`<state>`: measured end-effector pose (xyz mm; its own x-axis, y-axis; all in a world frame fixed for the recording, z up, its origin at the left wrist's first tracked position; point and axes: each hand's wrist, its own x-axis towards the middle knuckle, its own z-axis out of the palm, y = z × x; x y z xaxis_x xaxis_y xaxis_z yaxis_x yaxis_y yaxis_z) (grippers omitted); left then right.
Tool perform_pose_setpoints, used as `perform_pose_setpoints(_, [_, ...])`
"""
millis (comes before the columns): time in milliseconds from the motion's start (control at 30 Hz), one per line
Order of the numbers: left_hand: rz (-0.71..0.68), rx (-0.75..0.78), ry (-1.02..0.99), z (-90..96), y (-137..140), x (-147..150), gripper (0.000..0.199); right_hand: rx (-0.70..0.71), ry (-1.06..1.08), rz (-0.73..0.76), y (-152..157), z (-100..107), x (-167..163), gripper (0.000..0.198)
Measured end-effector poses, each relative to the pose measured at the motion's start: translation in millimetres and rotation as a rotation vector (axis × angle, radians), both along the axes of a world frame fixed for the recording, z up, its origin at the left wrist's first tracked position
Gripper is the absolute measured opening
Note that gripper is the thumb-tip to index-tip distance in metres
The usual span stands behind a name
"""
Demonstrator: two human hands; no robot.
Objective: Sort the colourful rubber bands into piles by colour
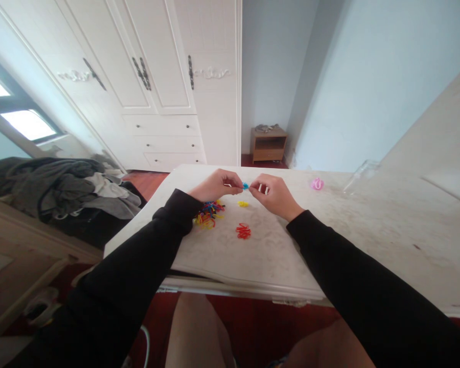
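Note:
Between the fingertips of both hands is a small cluster of blue rubber bands (245, 186); whether it rests on the table or is lifted, I cannot tell. My left hand (223, 185) is closed in a pinch at its left side. From the right, my right hand (271, 193) pinches at it too, thumb and forefinger together. A small heap of yellow rubber bands (243, 204) lies just below the hands. Nearer to me are loose red rubber bands (243, 231). A mixed heap of coloured bands (209, 214) sits by my left wrist, partly hidden by the sleeve.
On the white table (268, 255), a pink bundle (317, 183) and a clear, glass-like container (362, 176) stand to the right. Dark and grey clothes (69, 189) are piled at the left. Behind are a white wardrobe (168, 128) and a small wooden cabinet (269, 144).

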<state>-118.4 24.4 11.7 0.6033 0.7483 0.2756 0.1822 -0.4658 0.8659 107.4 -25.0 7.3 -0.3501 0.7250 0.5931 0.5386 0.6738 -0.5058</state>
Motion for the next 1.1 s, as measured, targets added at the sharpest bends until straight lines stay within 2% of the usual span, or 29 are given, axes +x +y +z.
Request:
perform_pose_setpoints(867, [-0.024,-0.03,-0.001,-0.7,0.3,0.6,0.02,0.014,-0.001,-0.007,0.7,-1.1,-0.4,0.013])
perform_pose_setpoints(1100, [-0.039,0.002,0.006,-0.7,0.5,-0.4,0.017,0.016,-0.007,-0.005,0.9,-1.5,-0.5,0.012])
